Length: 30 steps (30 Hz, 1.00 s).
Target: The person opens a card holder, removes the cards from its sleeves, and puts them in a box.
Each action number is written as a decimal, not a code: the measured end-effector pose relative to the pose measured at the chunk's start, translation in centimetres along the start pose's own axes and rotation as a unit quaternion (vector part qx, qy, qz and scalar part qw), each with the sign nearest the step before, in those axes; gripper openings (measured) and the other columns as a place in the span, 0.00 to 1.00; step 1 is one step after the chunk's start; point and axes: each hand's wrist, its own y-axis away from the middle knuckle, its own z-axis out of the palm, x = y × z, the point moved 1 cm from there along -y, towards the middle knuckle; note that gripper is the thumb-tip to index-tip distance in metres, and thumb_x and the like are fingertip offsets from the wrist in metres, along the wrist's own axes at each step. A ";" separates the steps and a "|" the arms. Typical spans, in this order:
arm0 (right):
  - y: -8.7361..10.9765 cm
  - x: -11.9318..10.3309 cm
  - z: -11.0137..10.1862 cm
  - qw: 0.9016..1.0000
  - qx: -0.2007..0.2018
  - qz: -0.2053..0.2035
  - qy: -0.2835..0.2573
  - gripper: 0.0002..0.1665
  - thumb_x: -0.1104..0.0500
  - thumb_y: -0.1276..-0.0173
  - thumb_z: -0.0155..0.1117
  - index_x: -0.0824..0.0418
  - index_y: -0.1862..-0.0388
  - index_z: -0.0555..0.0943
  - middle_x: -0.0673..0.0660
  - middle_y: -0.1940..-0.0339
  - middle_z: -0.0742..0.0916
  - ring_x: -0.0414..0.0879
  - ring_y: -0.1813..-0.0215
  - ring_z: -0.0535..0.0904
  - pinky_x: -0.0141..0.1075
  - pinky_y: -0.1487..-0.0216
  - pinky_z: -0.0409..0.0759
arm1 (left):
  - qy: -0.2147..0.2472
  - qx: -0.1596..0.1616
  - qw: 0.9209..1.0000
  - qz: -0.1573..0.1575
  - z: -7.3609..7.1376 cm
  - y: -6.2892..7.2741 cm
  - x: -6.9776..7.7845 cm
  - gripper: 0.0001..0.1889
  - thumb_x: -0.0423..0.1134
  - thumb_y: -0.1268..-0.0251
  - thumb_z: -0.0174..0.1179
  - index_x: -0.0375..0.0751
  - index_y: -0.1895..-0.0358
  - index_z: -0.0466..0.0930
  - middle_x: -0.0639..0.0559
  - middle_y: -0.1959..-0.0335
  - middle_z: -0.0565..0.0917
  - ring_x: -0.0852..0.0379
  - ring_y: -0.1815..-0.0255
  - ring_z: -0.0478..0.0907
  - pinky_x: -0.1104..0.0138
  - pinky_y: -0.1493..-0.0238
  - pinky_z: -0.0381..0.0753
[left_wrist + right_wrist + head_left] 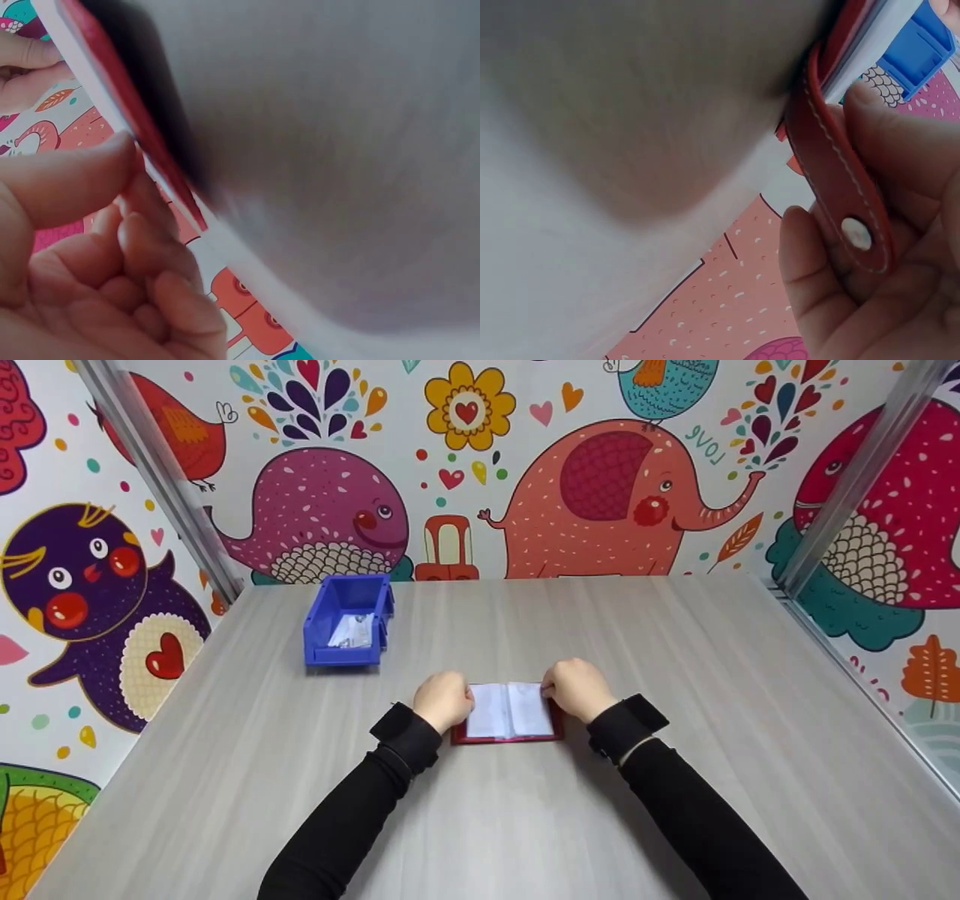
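A small red card holder (487, 712) lies spread open on the table, its pale, clear-looking sleeves facing up. At its left edge, my left hand (442, 700) pinches the cover between thumb and fingers. My right hand (579, 690) grips the opposite edge in the same way. The left wrist view shows the thin red cover (124, 82) side-on, with the left thumb against the inner side. In the right wrist view, a stitched red strap (829, 154) with a round metal snap (856, 233) hangs across the right hand's fingers.
A blue plastic bin (319, 622) stands at the back left of the grey table (480, 825), with white cards or papers (352, 631) inside. Walls printed with cartoon animals (600, 502) border the back and sides, and metal posts (161, 472) rise at the rear corners.
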 end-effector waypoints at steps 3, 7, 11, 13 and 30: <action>-0.2 0.0 -0.1 1.000 0.010 0.001 -0.001 0.04 0.69 0.45 0.73 0.62 0.72 0.90 0.56 0.70 0.89 0.56 0.64 0.85 0.48 0.59 0.81 | -0.001 0.001 1.000 -0.001 0.0 0.0 0.1 0.16 0.29 0.50 0.60 0.46 0.89 0.68 0.51 0.81 0.76 0.50 0.75 0.73 0.56 0.66 0.77; -0.6 0.0 -0.2 1.000 0.018 -0.007 0.005 0.05 0.69 0.45 0.71 0.62 0.72 0.90 0.56 0.70 0.89 0.56 0.64 0.85 0.48 0.60 0.81 | -0.005 0.002 1.000 -0.002 -0.1 0.0 0.1 0.13 0.29 0.50 0.60 0.44 0.87 0.73 0.50 0.79 0.78 0.48 0.73 0.76 0.55 0.65 0.78; -0.8 -0.1 -0.1 1.000 0.016 -0.011 0.017 0.04 0.69 0.46 0.71 0.62 0.73 0.89 0.57 0.71 0.89 0.56 0.64 0.85 0.48 0.59 0.81 | -0.006 0.001 1.000 -0.002 -0.1 0.0 0.2 0.15 0.29 0.49 0.60 0.46 0.88 0.69 0.50 0.80 0.77 0.49 0.75 0.74 0.56 0.66 0.78; -0.7 -0.2 0.0 1.000 0.013 -0.009 0.022 0.04 0.69 0.45 0.71 0.62 0.73 0.89 0.57 0.70 0.89 0.57 0.64 0.85 0.48 0.59 0.81 | -0.005 0.000 1.000 -0.002 -0.2 0.0 0.2 0.17 0.29 0.50 0.60 0.46 0.89 0.68 0.51 0.81 0.76 0.50 0.75 0.73 0.56 0.67 0.77; -0.4 -0.3 0.5 0.999 0.018 -0.024 0.031 0.04 0.71 0.47 0.72 0.63 0.75 0.88 0.58 0.72 0.88 0.58 0.66 0.84 0.50 0.61 0.81 | -0.010 -0.007 1.000 -0.002 0.0 0.0 0.0 0.06 0.31 0.49 0.63 0.43 0.80 0.84 0.50 0.74 0.83 0.47 0.67 0.80 0.56 0.63 0.79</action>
